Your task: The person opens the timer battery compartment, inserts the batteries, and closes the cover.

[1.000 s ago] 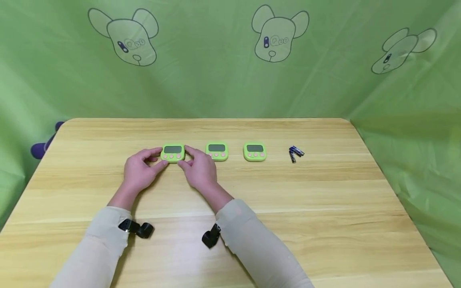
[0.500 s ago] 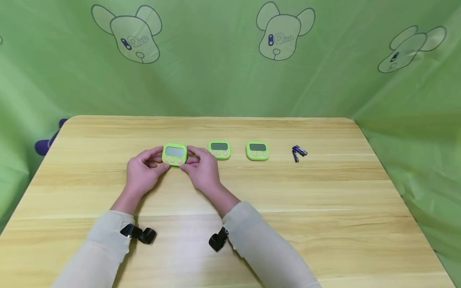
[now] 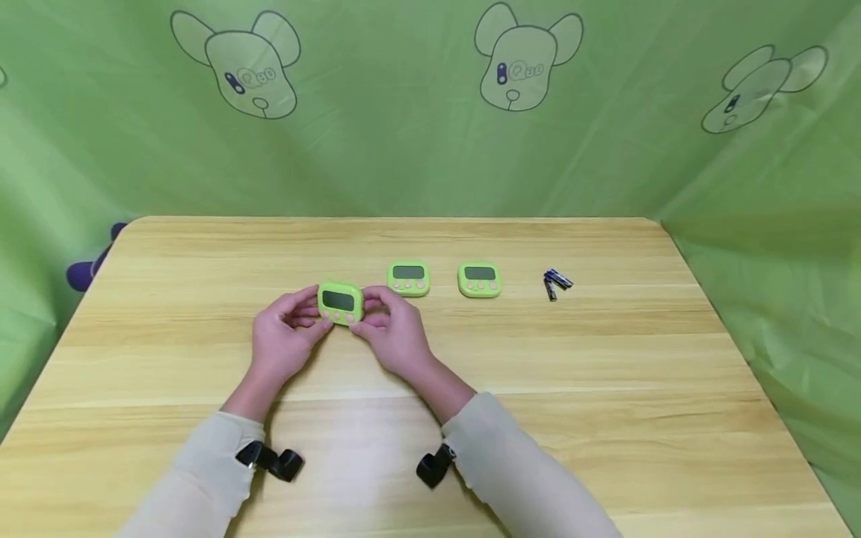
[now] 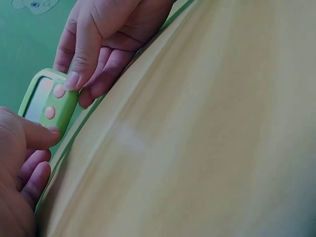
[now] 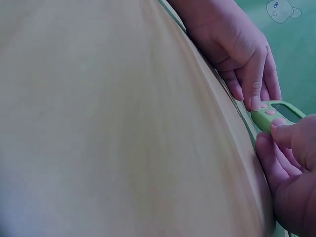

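Between both hands is a green digital timer [image 3: 339, 302] with a dark screen and pink buttons, its face tilted up toward the head camera. My left hand [image 3: 284, 334] grips its left edge, thumb at the lower corner. Its right edge is pinched by my right hand [image 3: 397, 332], thumb along the bottom. In the left wrist view the timer [image 4: 52, 101] shows raised off the table, with two pink buttons visible. The right wrist view has it side-on, the timer [image 5: 276, 113] partly hidden by the fingers.
Two more green timers, a middle one [image 3: 408, 279] and a right one [image 3: 480, 279], lie face up in a row. Farther right are several small blue-and-black batteries [image 3: 557, 280]. Green printed cloth [image 3: 403, 164] hangs behind the wooden table [image 3: 592, 418].
Both hands have lifted the left timer from its place in the row and brought it closer and slightly right, tilting its face up. The other timers and batteries stay put.
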Tool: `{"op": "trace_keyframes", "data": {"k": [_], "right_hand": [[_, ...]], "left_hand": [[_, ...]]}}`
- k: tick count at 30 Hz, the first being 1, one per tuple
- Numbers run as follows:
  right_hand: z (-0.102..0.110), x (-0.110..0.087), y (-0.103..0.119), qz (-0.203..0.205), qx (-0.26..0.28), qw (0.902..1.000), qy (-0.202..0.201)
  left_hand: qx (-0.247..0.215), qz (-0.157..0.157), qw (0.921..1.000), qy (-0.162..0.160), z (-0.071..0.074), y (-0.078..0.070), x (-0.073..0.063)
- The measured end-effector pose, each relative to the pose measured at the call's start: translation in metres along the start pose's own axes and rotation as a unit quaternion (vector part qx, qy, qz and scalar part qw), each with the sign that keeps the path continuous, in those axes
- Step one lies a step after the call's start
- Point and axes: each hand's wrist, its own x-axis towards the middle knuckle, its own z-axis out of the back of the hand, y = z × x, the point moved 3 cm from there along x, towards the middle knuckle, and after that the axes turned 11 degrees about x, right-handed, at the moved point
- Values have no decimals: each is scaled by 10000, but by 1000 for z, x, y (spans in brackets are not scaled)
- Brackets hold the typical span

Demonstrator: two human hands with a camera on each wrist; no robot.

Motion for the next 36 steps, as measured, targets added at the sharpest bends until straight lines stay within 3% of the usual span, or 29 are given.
{"op": "trace_keyframes", "data": {"k": [9, 15, 24, 27, 31, 36], "right_hand": [[35, -23, -2, -76, 361, 9992, 161], [52, -33, -4, -159, 1195, 9924, 240], [80, -48, -6, -19, 1255, 9919, -171], [86, -52, -6, 97, 1052, 9940, -275], [90, -56, -5, 302, 751, 9960, -386], [91, -56, -8, 463, 893, 9942, -389]], "left_hand": [[-365, -491, 9973, 404, -26, -16, -16], [-763, -564, 9938, 572, -43, -29, -24], [-1095, -521, 9887, 878, -62, -79, -33], [-1138, -504, 9884, 874, -67, -79, -34], [-1049, -474, 9894, 889, -76, -62, -33], [-1048, -44, 9881, 1129, -81, -50, -32]]}}
